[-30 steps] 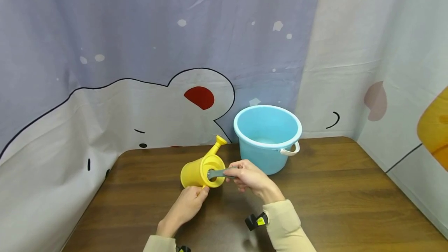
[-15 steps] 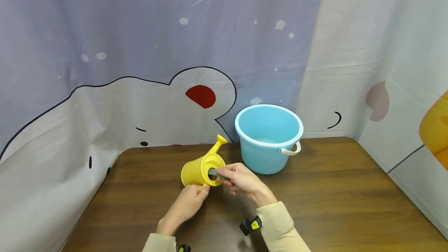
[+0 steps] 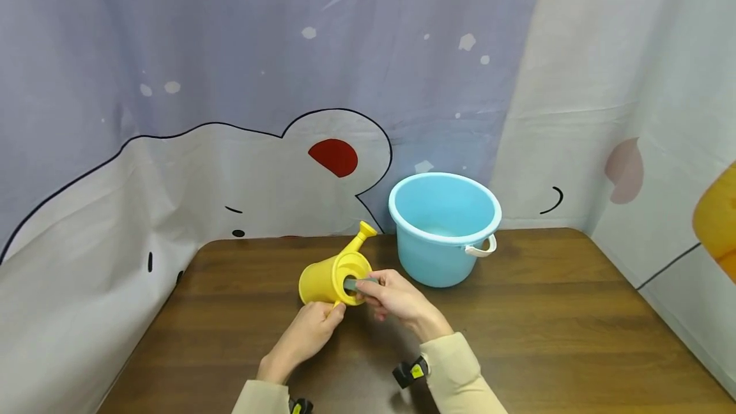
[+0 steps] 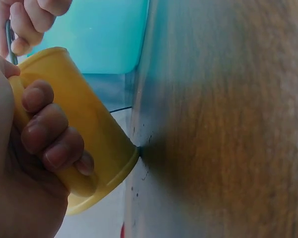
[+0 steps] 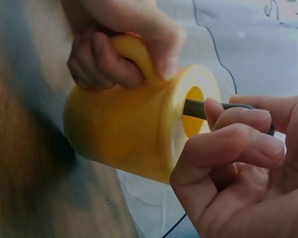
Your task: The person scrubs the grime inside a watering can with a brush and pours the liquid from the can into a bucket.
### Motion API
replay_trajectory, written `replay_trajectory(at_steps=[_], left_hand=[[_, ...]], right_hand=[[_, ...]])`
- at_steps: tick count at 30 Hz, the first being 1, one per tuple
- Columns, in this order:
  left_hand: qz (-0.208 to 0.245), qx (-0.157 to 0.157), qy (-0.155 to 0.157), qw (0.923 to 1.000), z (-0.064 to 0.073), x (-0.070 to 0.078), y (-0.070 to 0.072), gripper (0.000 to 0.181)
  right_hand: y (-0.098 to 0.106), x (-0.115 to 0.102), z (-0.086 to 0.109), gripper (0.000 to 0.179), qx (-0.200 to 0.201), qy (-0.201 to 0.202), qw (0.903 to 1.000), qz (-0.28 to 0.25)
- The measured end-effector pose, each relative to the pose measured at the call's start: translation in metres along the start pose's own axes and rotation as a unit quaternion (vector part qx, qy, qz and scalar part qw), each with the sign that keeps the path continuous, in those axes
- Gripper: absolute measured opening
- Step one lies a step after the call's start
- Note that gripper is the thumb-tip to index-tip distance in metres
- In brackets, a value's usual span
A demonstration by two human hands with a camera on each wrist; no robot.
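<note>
One brown table (image 3: 546,324) spans the lower frame; one blue bucket (image 3: 432,260) stands right of centre; one yellow watering can (image 3: 317,282) tilts at lower centre, its mouth facing right; two grips show: the left grip (image 3: 305,335), curled tightly round the can's handle; the right grip (image 3: 400,302), pinching one grey tool (image 5: 194,109), its far end inside the can's opening.

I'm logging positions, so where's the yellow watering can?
In the head view, the yellow watering can is just left of centre, tilted in the left grip, left of the blue bucket.
</note>
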State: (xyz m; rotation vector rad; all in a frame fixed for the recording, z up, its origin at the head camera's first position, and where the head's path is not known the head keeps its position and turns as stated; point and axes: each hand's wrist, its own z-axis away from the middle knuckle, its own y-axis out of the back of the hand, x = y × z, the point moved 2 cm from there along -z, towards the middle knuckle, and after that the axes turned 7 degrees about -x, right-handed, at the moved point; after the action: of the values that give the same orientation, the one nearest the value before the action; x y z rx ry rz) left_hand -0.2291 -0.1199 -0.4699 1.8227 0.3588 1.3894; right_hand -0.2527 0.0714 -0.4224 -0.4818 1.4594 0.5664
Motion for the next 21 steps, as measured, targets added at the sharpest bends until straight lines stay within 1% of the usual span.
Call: replay_trajectory(at_steps=[3,6,10,15,18,21], left_hand=[[0.004,-0.003,0.003,1.0000,0.001,-0.001,0.000,0.054],[0.005,0.000,-0.001,1.0000,0.000,-0.001,0.000,0.053],[0.007,0.008,0.000,0.9999,0.001,-0.002,0.000,0.053],[0.006,0.013,0.002,0.9999,0.002,-0.002,0.000,0.053],[0.004,0.015,0.003,0.9999,0.001,-0.002,0.000,0.053],[0.002,0.017,0.002,0.9998,0.001,-0.002,-0.001,0.053]], right_hand=[[0.005,-0.001,0.003,0.032,-0.008,-0.008,0.9999,-0.005],[0.009,-0.005,0.007,0.034,-0.011,-0.007,0.9999,0.002],[0.013,-0.011,0.011,0.028,-0.015,-0.004,0.9997,0.018],[0.016,-0.017,0.016,0.025,-0.022,-0.005,0.9996,0.017],[0.017,-0.018,0.018,0.026,-0.017,-0.010,0.9997,0.013],[0.017,-0.018,0.017,0.029,-0.004,-0.015,0.9998,0.012]])
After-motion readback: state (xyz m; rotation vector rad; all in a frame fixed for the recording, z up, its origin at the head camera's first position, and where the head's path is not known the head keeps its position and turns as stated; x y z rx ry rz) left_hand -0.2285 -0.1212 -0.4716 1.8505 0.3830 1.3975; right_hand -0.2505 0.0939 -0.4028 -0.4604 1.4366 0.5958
